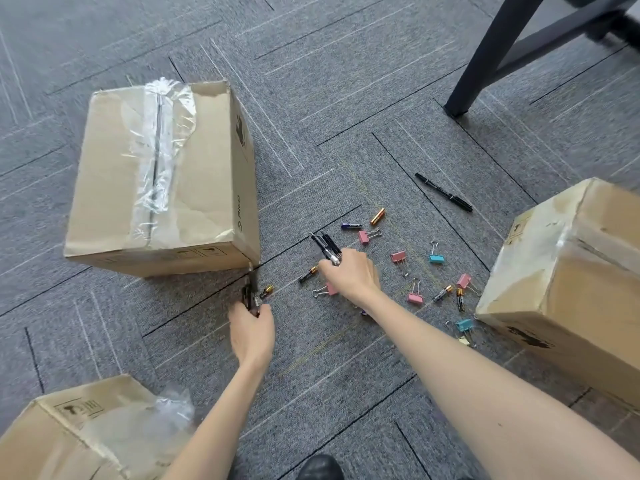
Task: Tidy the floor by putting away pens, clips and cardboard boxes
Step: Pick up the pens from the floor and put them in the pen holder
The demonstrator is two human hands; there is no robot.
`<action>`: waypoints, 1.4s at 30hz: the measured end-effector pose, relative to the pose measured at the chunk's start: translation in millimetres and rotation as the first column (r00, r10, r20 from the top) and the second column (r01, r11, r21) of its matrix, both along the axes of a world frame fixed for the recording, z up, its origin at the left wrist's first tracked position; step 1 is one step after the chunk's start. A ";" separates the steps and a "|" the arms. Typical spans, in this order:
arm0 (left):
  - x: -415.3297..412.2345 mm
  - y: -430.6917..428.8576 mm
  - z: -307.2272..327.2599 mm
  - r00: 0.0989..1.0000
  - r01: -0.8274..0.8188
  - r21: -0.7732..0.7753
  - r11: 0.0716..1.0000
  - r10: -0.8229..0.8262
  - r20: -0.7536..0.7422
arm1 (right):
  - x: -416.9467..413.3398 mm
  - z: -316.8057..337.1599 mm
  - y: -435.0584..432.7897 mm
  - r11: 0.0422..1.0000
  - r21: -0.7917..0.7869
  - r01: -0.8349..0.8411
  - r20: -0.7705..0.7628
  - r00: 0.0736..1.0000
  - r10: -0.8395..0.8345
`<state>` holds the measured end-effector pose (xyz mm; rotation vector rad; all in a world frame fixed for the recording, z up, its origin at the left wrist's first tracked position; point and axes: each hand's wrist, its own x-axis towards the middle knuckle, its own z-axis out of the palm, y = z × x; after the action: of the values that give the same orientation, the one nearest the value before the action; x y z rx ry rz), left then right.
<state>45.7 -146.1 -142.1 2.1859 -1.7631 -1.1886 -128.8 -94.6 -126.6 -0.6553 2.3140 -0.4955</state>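
My left hand [251, 330] grips black pens [250, 292] just below the corner of the large taped cardboard box [166, 181]. My right hand [351, 273] is closed around a bundle of black pens [327, 247] in the middle of the carpet. A single black pen [444, 192] lies farther off to the right. Pink binder clips [398, 257] and blue binder clips [436, 258] are scattered right of my right hand. A second cardboard box [568, 282] stands at the right edge and a third cardboard box [69, 434] at the bottom left.
Several batteries lie among the clips, one gold battery [377, 216] near the top of the pile. A dark table leg [485, 60] stands at the upper right. Crumpled clear plastic [173, 410] lies on the bottom-left box. Grey carpet tiles cover the floor.
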 end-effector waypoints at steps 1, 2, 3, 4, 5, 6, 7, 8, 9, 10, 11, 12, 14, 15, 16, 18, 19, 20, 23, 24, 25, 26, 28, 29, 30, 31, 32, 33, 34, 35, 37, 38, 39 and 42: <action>-4.7 3.4 4.4 0.999 0.035 0.007 0.999 -0.034 -0.033 | -2.7 2.7 1.8 0.999 -0.019 0.029 0.047 0.998 -0.028; -10.3 5.9 9.1 0.995 0.077 0.013 0.997 -0.076 -0.067 | -6.5 5.4 4.0 0.998 -0.037 0.053 0.101 0.994 -0.049; -17.4 7.7 13.4 0.989 0.121 0.019 0.992 -0.119 -0.093 | -10.8 8.5 6.4 0.995 -0.059 0.084 0.169 0.983 -0.073; -25.7 8.8 18.2 0.981 0.158 0.030 0.987 -0.154 -0.120 | -15.9 11.4 9.2 0.987 -0.092 0.128 0.241 0.965 -0.103; -35.0 8.9 22.4 0.973 0.184 0.049 0.982 -0.175 -0.150 | -22.1 14.7 12.3 0.975 -0.112 0.191 0.324 0.935 -0.146; -44.4 9.1 27.0 0.966 0.203 0.070 0.977 -0.187 -0.181 | -28.3 17.4 16.5 0.961 -0.118 0.252 0.405 0.895 -0.185; -53.8 8.9 30.9 0.958 0.224 0.085 0.971 -0.204 -0.204 | -34.7 21.0 21.3 0.949 -0.115 0.295 0.458 0.863 -0.212; -64.3 8.6 34.8 0.948 0.249 0.097 0.964 -0.222 -0.230 | -41.5 23.1 26.2 0.940 -0.112 0.323 0.483 0.844 -0.233; -74.2 8.6 38.1 0.937 0.271 0.109 0.956 -0.236 -0.257 | -47.7 25.7 31.1 0.935 -0.103 0.341 0.496 0.832 -0.249; -83.8 8.6 40.3 0.926 0.292 0.127 0.948 -0.247 -0.286 | -54.3 26.3 36.0 0.932 -0.097 0.349 0.501 0.827 -0.257; -93.4 8.4 40.7 0.914 0.309 0.148 0.939 -0.250 -0.320 | -60.5 28.6 41.3 0.934 -0.090 0.346 0.501 0.826 -0.258; -103.0 8.4 41.1 0.900 0.327 0.173 0.929 -0.250 -0.359 | -67.2 28.6 45.9 0.936 -0.079 0.342 0.505 0.824 -0.258; -121.4 8.8 41.1 0.871 0.369 0.199 0.908 -0.264 -0.413 | -81.3 27.8 56.7 0.945 -0.048 0.323 0.491 0.832 -0.260; -131.1 9.0 38.9 0.864 0.387 0.208 0.899 -0.274 -0.423 | -88.9 28.6 62.1 0.947 -0.042 0.317 0.468 0.844 -0.262; -139.7 9.9 37.1 0.859 0.401 0.219 0.890 -0.281 -0.429 | -97.1 29.1 67.2 0.947 -0.042 0.318 0.443 0.856 -0.268; -157.5 12.2 31.2 0.833 0.432 0.220 0.875 -0.294 -0.468 | -112.5 32.8 76.5 0.947 -0.034 0.319 0.390 0.877 -0.282; -167.2 13.8 29.6 0.823 0.447 0.219 0.867 -0.303 -0.480 | -119.3 35.6 80.4 0.945 -0.031 0.325 0.367 0.884 -0.291; -175.9 14.9 26.9 0.815 0.460 0.216 0.861 -0.313 -0.487 | -126.2 36.1 84.1 0.941 -0.029 0.336 0.347 0.887 -0.306; -200.4 19.0 22.5 0.784 0.511 0.159 0.844 -0.383 -0.489 | -142.4 34.6 93.5 0.925 -0.018 0.380 0.259 0.895 -0.363; -206.8 19.1 20.0 0.776 0.531 0.131 0.837 -0.418 -0.472 | -147.6 33.3 95.1 0.917 -0.020 0.399 0.228 0.895 -0.384; -212.9 18.7 17.9 0.771 0.544 0.103 0.833 -0.447 -0.454 | -152.2 33.3 96.7 0.909 -0.026 0.415 0.204 0.893 -0.402; -218.7 16.8 13.9 0.757 0.569 0.068 0.819 -0.490 -0.432 | -158.0 32.0 98.2 0.900 -0.038 0.433 0.179 0.889 -0.421; -233.2 13.0 8.7 0.712 0.641 0.001 0.768 -0.594 -0.376 | -170.8 31.3 98.9 0.887 -0.051 0.459 0.135 0.883 -0.449; -241.6 10.8 4.9 0.689 0.677 -0.040 0.735 -0.652 -0.317 | -176.7 32.2 98.5 0.878 -0.051 0.476 0.136 0.874 -0.466; -251.4 8.8 0.5 0.667 0.709 -0.085 0.700 -0.705 -0.240 | -182.6 28.7 98.3 0.865 -0.047 0.500 0.145 0.860 -0.489; -262.2 7.6 -1.6 0.641 0.739 -0.132 0.660 -0.750 -0.164 | -187.3 27.6 98.4 0.851 -0.045 0.524 0.154 0.845 -0.512; -273.7 6.9 -3.0 0.608 0.768 -0.183 0.614 -0.788 -0.090 | -192.3 24.1 98.2 0.840 -0.037 0.541 0.162 0.833 -0.529; -286.5 7.2 -3.2 0.570 0.794 -0.240 0.558 -0.822 -0.024 | -195.7 22.4 97.9 0.836 -0.030 0.549 0.165 0.827 -0.537; -298.6 7.7 -3.4 0.524 0.819 -0.294 0.493 -0.851 0.034 | -199.2 18.5 98.2 0.828 -0.019 0.561 0.167 0.818 -0.550; -310.5 8.8 -1.0 0.480 0.837 -0.344 0.426 -0.873 0.087 | -201.8 15.5 99.0 0.816 -0.010 0.578 0.172 0.805 -0.568; -333.1 9.8 -1.6 0.392 0.866 -0.402 0.296 -0.902 0.182 | -206.6 10.0 100.6 0.780 0.008 0.625 0.178 0.767 -0.617; -343.6 10.3 -3.2 0.358 0.880 -0.404 0.251 -0.909 0.214 | -208.7 5.6 101.1 0.767 0.015 0.642 0.168 0.754 -0.635; -352.8 10.6 -6.5 0.328 0.892 -0.398 0.217 -0.915 0.237 | -209.9 3.1 100.9 0.749 0.011 0.662 0.161 0.738 -0.655; -371.4 17.5 -19.8 0.230 0.930 -0.347 0.119 -0.926 0.299 | -210.3 -3.2 97.7 0.700 -0.011 0.714 0.181 0.690 -0.701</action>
<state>-325.7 -128.6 -161.9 0.5425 -3.1241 -0.5820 -339.1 3.1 -129.8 0.3006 2.3292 -0.9583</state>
